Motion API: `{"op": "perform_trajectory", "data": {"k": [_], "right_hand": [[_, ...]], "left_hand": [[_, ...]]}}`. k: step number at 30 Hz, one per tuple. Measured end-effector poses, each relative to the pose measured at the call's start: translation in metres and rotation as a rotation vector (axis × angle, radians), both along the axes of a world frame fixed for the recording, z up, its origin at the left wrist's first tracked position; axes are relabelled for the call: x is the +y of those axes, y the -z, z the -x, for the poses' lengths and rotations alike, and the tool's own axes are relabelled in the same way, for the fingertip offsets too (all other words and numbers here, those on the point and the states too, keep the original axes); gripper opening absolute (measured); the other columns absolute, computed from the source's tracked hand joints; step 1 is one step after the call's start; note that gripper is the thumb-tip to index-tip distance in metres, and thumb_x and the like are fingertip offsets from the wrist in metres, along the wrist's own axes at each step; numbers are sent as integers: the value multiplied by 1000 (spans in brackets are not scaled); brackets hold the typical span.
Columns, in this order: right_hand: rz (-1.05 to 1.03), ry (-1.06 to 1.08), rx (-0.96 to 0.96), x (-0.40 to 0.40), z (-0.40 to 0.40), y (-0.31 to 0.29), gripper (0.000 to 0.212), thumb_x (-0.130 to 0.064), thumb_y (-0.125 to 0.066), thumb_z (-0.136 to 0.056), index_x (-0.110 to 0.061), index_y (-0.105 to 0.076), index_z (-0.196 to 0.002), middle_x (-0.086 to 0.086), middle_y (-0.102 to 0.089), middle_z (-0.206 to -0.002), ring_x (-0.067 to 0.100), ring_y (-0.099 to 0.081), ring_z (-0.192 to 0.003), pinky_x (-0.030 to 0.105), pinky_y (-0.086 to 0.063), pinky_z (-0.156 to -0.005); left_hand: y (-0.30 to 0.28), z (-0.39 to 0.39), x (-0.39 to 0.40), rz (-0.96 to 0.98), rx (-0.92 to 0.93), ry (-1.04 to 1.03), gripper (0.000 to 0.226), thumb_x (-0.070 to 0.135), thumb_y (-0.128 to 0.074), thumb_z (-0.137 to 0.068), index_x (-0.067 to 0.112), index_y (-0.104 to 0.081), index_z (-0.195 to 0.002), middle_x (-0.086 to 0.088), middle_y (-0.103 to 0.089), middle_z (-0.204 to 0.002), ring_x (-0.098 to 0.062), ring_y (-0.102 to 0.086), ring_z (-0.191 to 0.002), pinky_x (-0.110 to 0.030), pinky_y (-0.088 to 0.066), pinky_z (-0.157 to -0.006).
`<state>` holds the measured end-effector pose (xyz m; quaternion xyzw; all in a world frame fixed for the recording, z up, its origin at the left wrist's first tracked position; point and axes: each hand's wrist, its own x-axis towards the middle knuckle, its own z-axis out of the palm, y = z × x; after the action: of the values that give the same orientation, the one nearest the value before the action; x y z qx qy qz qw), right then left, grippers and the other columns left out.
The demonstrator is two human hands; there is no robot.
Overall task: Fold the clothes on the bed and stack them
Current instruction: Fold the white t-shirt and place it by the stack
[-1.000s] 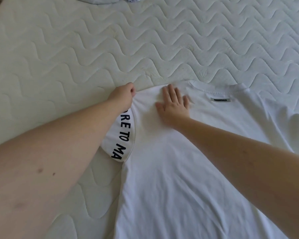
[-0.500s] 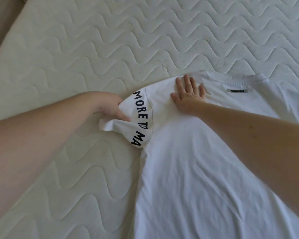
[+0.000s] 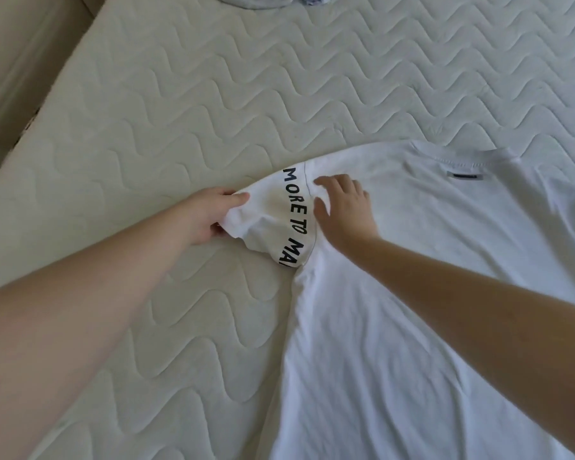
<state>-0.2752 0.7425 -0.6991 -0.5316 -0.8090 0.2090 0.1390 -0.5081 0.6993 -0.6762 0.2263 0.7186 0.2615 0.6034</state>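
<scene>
The bed (image 3: 213,104), covered in a pale quilted pad with wavy stitching, fills nearly the whole view, and a white T-shirt (image 3: 412,327) lies spread across its near right part, straight ahead of the person and to their right. The shirt's long axis runs from the bottom edge of the view up to the collar (image 3: 458,164) at the far end, so the body of the shirt stretches away from the person, with its left edge closest to the middle of the bed. The sleeve (image 3: 273,217) sticks out from that left edge toward open mattress, printed with dark letters along its seam, and this is the part both hands meet on. The left hand (image 3: 206,217) is the nearer one to the sleeve's free end: it comes in from the left with the forearm low over the mattress, fingers and thumb curled round the bunched sleeve cuff, lifting it slightly off the pad. The right hand (image 3: 342,210) reaches over the shirt from the right, fingers loosely spread and slightly bent, resting on or just above the shoulder seam and gripping nothing. My guess is the sleeve gets folded rightward across the shirt, hinging at that seam. At the far edge, part of other clothes (image 3: 256,0) shows, well apart from the shirt.
</scene>
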Motion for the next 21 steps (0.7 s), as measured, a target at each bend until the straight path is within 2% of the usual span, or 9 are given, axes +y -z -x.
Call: {"op": "perform_trajectory", "data": {"k": [2,4,6,9,11,13,16,18,21], "right_hand": [[-87,-42,106,-27,20,-1,31,-29,-44,-90,-14,-65,-106,7,-63,-97,32,-58,-91,40,-42,-79],[-110,-133,57,-48,35,5,31,-33,-45,-88,-15,-66,-101,5,-62,-91,32,-58,-86,38,-42,-73],[21,-201,-111,-62,43,12,37,-37,-51,-91,-16,-60,-120,6,-58,-111,31,-53,-106,41,-38,-85],[107,-212,-261,-70,45,23,57,-43,-57,-90,-20,-43,-140,2,-44,-136,26,-38,-128,39,-29,-100],[87,-225,-295,-71,45,26,61,-41,-59,-90,-19,-39,-144,2,-41,-141,26,-36,-131,38,-27,-102],[62,-247,-301,-68,45,27,53,-33,-57,-93,-18,-43,-143,4,-44,-141,28,-39,-130,39,-29,-101],[85,-209,-205,-62,42,27,40,-14,-47,-97,-20,-57,-135,3,-53,-139,29,-45,-127,37,-32,-99],[161,-141,-87,-58,41,25,38,-16,-45,-98,-25,-61,-132,-1,-57,-137,27,-47,-125,36,-36,-101],[328,-47,99,-56,38,21,35,-29,-43,-102,-29,-61,-133,-5,-61,-133,23,-48,-124,37,-39,-103]], "left_hand": [[3,3,-4,-14,-31,-56,28,20,-54,-98,15,-61,-125,-7,-67,-116,-22,-64,-94,-35,-51,-83],[4,1,-4,-94,-89,-153,25,16,-47,-100,14,-59,-122,-9,-65,-111,-21,-62,-89,-32,-49,-75],[7,-1,-4,-204,-219,-303,24,13,-47,-98,25,-52,-119,-5,-61,-104,-20,-59,-90,-32,-47,-74],[6,-8,-11,-273,-361,-468,64,9,-53,-96,40,-21,-143,2,-54,-128,-14,-59,-109,-36,-49,-91],[13,-18,-22,-269,-305,-457,81,3,-56,-94,33,-8,-153,2,-46,-138,-14,-57,-114,-35,-51,-92],[25,-28,-37,-220,-93,-478,80,7,-65,-90,23,-16,-151,-1,-53,-130,-15,-60,-105,-34,-52,-90],[41,-33,-59,-209,249,-451,57,30,-76,-83,13,-47,-129,7,-61,-99,-15,-63,-94,-26,-52,-88],[44,-39,-71,-259,314,-274,41,40,-73,-83,14,-60,-112,9,-63,-92,-5,-60,-85,-12,-45,-73],[48,-49,-76,-347,341,-33,36,53,-73,-77,20,-69,-91,1,-68,-98,-9,-62,-86,-23,-46,-74]]}}
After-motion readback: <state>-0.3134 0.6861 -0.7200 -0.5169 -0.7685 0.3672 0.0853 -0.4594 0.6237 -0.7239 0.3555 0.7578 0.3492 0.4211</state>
